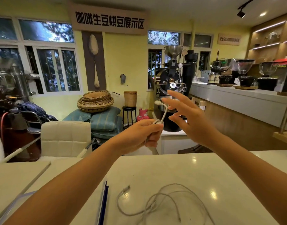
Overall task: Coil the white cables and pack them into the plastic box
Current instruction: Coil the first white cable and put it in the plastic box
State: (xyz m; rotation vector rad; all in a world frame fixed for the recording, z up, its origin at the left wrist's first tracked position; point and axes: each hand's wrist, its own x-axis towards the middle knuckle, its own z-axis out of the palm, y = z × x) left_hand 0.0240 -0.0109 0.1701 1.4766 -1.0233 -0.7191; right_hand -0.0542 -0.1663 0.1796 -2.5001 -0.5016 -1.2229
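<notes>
My left hand (145, 133) is raised above the far edge of the table, its fist closed around a coiled white cable (161, 116). One end with its plug sticks up out of the fist. Just to the right, my right hand (186, 117) is held with fingers spread, fingertips close to the plug, gripping nothing. More white cables (165, 202) lie loose and tangled on the white table near the front. A clear plastic box edge (14, 203) shows at the lower left, partly hidden by my left arm.
A blue-edged lid or flat sheet (103, 203) lies on the white table (204, 172) between my arms. A white chair (65, 137) stands beyond the table's left side. Behind are a coffee roaster (171, 82) and a counter (236, 98) on the right.
</notes>
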